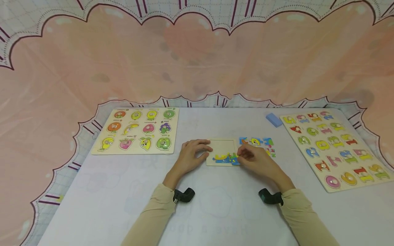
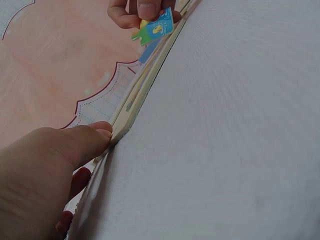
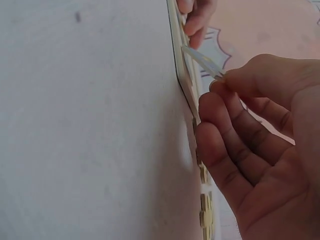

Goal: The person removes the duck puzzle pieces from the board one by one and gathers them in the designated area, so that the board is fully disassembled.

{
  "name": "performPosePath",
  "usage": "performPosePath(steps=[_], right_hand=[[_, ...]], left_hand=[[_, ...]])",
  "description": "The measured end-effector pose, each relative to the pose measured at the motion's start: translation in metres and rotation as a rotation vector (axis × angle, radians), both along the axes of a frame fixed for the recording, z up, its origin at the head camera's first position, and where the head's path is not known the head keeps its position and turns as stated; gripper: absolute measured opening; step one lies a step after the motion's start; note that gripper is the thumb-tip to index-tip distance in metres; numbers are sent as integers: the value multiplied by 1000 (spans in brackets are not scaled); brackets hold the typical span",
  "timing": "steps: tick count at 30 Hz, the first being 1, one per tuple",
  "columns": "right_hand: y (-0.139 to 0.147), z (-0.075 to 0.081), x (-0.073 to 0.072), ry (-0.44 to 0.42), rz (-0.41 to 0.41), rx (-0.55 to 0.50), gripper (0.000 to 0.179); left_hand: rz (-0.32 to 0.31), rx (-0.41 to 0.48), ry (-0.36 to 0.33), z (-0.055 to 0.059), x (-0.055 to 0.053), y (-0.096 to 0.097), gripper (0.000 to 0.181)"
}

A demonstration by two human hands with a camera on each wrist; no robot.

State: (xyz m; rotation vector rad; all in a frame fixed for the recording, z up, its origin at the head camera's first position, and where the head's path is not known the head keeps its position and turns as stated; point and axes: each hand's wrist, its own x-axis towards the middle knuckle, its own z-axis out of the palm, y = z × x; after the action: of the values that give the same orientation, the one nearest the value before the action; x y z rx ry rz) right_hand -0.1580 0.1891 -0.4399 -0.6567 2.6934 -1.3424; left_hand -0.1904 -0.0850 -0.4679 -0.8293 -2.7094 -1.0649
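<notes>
Resting relaxed left hand [image 1: 192,153] fingers against the left edge of the puzzle tray [image 1: 222,147] on the counter [image 1: 218,201]. Pinching a tilted blue-and-green puzzle piece [image 2: 156,29] in the fingers of the right hand [image 1: 261,160], at the tray's near right corner. Can see loose pieces [image 1: 268,141] just right of the tray, a number board [image 1: 335,151] well right, a fruit board [image 1: 138,136] well left and, beyond the tray to the right, a blue block [image 1: 274,120].

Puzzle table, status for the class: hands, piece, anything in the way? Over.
Left hand touching left edge of board. Right hand pinching piece, tilted, at board's lower right corner. Other pieces right of board, nothing seen blocking.
</notes>
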Motion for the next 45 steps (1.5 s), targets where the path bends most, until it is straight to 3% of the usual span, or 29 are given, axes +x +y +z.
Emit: performPosePath(steps=[13,26,45], right_hand=[[18,-1,2,-37,-37,65,14],[25,2,6,-79,-81,200,13],[24,4,12,-19,-61,296,6]], left_hand=[[6,1,-7,0,0,0,15],[1,9,-6,0,1,0,15],[-3,7,-6,0,1,0,15]])
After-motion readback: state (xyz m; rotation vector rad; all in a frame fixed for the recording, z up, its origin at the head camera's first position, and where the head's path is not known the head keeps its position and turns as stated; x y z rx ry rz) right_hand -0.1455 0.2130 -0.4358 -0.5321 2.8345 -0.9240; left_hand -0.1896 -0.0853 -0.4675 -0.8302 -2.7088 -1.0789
